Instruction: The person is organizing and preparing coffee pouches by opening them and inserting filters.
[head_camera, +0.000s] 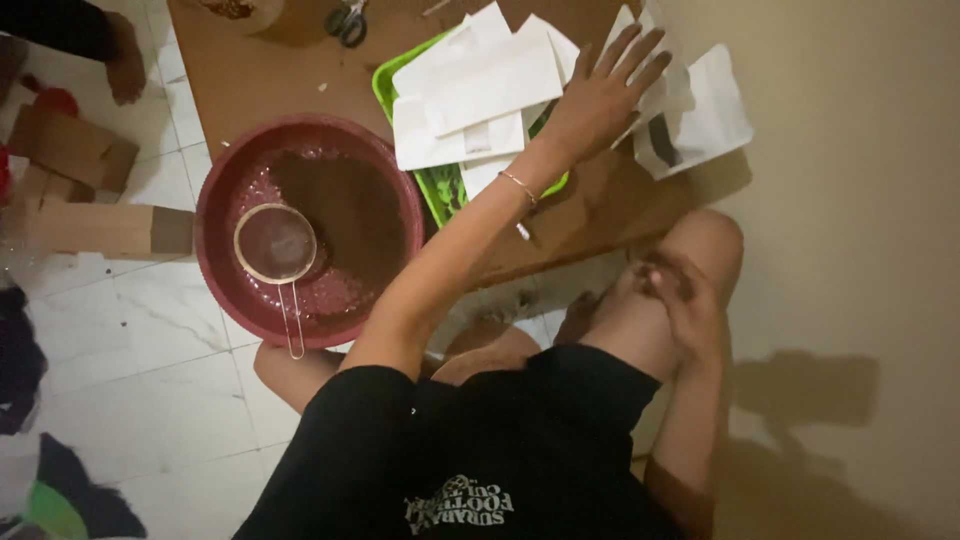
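Note:
My left hand (600, 95) reaches across my body with its fingers spread. It lies flat on a pile of white paper pouches (480, 85), gripping nothing. The pouches lie on and around a green tray (440, 190) on a low brown wooden table (260, 70). More white pouches (705, 120) lie to the right of that hand. My right hand (680, 290) rests on my bent right knee; it is blurred and nothing shows in it. A red basin (225, 195) holding brown powder (350, 210) and a metal mesh strainer (275, 245) sits at the table's near left.
Scissors (347, 20) lie at the table's far edge. Cardboard boxes (75, 150) stand on the white tiled floor at the left, and another person's limb (125, 65) shows at the top left. A beige wall (860, 200) closes off the right side.

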